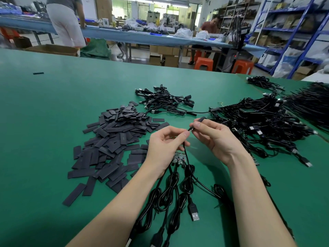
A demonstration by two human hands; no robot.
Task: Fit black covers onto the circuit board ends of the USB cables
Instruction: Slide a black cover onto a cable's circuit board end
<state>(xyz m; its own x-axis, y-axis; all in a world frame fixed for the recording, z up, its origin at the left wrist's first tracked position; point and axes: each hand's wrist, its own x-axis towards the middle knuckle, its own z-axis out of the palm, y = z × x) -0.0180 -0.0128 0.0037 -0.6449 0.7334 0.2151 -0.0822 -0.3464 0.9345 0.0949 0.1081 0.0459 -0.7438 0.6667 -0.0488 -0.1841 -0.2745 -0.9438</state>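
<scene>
Centrally, just above the green table mat (53, 104), the right hand (215, 139) pinches a flat black cover sleeve (199, 122) between thumb and forefinger, while the left hand (163, 148) pinches the thin black USB cable (186, 157) at the sleeve's lower mouth; its other fingers curl over a small bunch of green circuit board ends (179, 158). Their cables trail toward six o'clock. A loose heap of flat black covers (114, 139) lies at nine o'clock, finished covered cables (165, 100) at twelve, and a big tangle of black cables (263, 125) at three.
</scene>
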